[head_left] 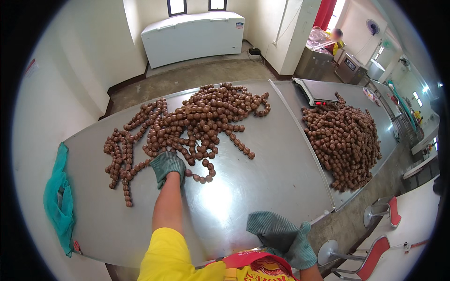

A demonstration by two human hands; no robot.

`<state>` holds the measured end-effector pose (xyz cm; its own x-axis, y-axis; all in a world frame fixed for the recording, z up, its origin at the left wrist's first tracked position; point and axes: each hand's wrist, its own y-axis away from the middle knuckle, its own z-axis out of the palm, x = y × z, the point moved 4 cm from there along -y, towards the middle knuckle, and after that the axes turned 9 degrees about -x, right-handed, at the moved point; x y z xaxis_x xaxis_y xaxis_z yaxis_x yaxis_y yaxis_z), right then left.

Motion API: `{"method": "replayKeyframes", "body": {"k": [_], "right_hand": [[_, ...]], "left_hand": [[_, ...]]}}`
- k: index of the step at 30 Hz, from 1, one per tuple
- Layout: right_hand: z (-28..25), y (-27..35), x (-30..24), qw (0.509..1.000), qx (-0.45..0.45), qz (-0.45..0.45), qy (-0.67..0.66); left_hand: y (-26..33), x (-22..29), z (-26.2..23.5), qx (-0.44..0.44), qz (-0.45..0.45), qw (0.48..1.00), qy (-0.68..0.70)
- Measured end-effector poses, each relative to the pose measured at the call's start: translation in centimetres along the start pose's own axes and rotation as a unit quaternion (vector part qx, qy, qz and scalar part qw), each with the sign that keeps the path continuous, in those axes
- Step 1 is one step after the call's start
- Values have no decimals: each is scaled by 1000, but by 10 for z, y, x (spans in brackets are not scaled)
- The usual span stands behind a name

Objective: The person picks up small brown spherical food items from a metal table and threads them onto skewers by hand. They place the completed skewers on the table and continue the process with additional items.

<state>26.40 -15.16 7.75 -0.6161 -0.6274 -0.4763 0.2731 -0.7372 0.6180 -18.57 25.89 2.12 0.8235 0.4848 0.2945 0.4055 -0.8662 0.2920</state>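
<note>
My left hand (168, 165), in a green striped glove, reaches to the near edge of a tangled heap of round brown sausage links (201, 112) on the metal table. It looks closed on a string of links, which comes out on both sides of it; the fingertips are hidden. Close to my body at the table's near edge, my right hand (300, 250), also gloved in green, grips a dark green striped cloth (272, 227). A short curl of links (209, 173) lies just right of my left hand.
A second, denser sausage heap (342, 145) lies on the adjoining table, beside a scale (316, 91) with a red display. Teal netting (58, 196) hangs over the left edge. Red chairs (375, 257) stand at right; a white chest freezer (192, 40) and another person (337, 44) are farther back.
</note>
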Motion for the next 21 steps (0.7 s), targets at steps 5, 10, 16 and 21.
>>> {"method": "replayKeyframes", "body": {"k": [5, 10, 16, 21], "right_hand": [[-17, -36, 26, 996, -84, -5, -28], [22, -125, 8, 954, -254, -128, -94], [160, -220, -44, 903, -131, -255, 321], [168, -295, 45, 866, -304, -276, 285]], "left_hand": [[-23, -29, 40, -98, 180, 967, -148], [75, 18, -32, -293, 402, 864, -82], [198, 87, -112, -92, 553, 815, -149], [230, 102, -153, -201, 391, 873, 213]]}}
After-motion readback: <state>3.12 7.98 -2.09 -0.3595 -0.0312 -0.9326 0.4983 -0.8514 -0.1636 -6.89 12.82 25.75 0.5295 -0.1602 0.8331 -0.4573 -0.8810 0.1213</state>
